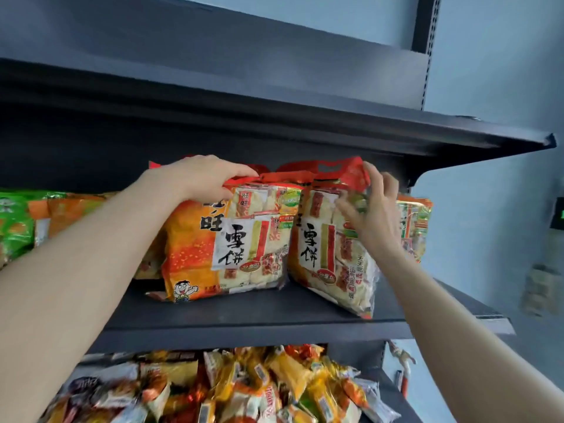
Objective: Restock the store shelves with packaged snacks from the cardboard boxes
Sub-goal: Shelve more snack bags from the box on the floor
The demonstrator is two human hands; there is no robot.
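Observation:
Two large orange rice-cracker bags with red handles stand upright on the middle dark shelf (244,312). My left hand (204,175) rests over the top of the left bag (225,242), fingers curled onto its red handle edge. My right hand (372,203) holds the upper right of the right bag (329,257), its fingers wrapped around the bag's top corner. The right bag leans slightly, with its bottom corner near the shelf's front edge. No cardboard box is in view.
More orange and green snack bags (18,224) line the shelf to the left, and another bag (415,227) stands behind my right hand. The shelf below holds several small mixed snack packets (244,389). A dark shelf (274,123) hangs close above.

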